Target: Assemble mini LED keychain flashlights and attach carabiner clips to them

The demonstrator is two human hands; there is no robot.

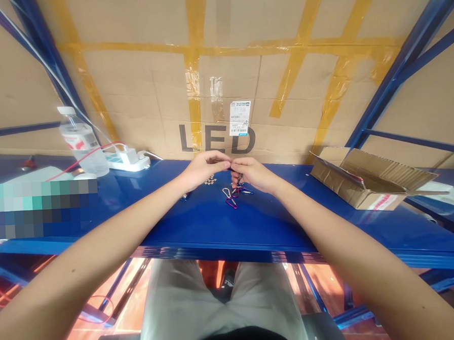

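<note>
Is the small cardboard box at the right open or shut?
Open: the small cardboard box has flaps raised and spread, and part of its inside shows.

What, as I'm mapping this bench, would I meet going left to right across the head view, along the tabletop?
Clear plastic bottle, white power strip, left hand, right hand, open cardboard box.

Bottle (pixel 81 143) left, carabiners (pixel 235 193) between, box (pixel 348 190) right

Workshop or storeroom: blue metal racking (pixel 268 223), huge taped carton (pixel 240 73), open cardboard box (pixel 342 187).
</note>
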